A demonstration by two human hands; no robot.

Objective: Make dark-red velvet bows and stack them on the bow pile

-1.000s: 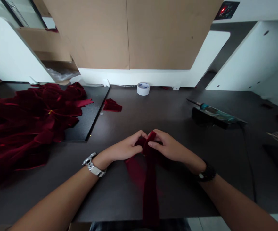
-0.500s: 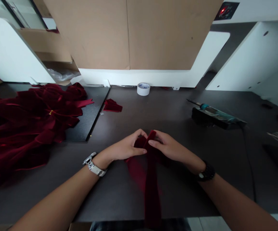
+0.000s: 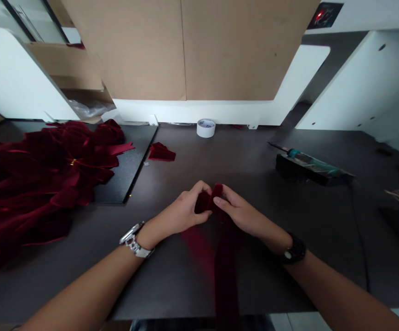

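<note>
My left hand [image 3: 185, 210] and my right hand [image 3: 237, 210] pinch a folded loop of dark red velvet ribbon [image 3: 208, 202] between them, just above the dark table [image 3: 65, 289]. A long tail of the ribbon [image 3: 226, 276] hangs down past the table's near edge, and a second, blurred length [image 3: 196, 246] lies to its left. My fingers hide part of the fold. A silver wristwatch [image 3: 133, 241] sits on my left wrist and a black one [image 3: 294, 250] on my right.
A large heap of red velvet bows [image 3: 37, 177] lies at left, partly on a black board [image 3: 125, 177]. Nearby are a small ribbon scrap [image 3: 161, 153], a white tape roll [image 3: 205, 128], and, at right, a soldering iron on a dark stand [image 3: 310, 166].
Both hands have lifted the ribbon loop slightly farther from me. The hanging ribbon tail has swung to the right.
</note>
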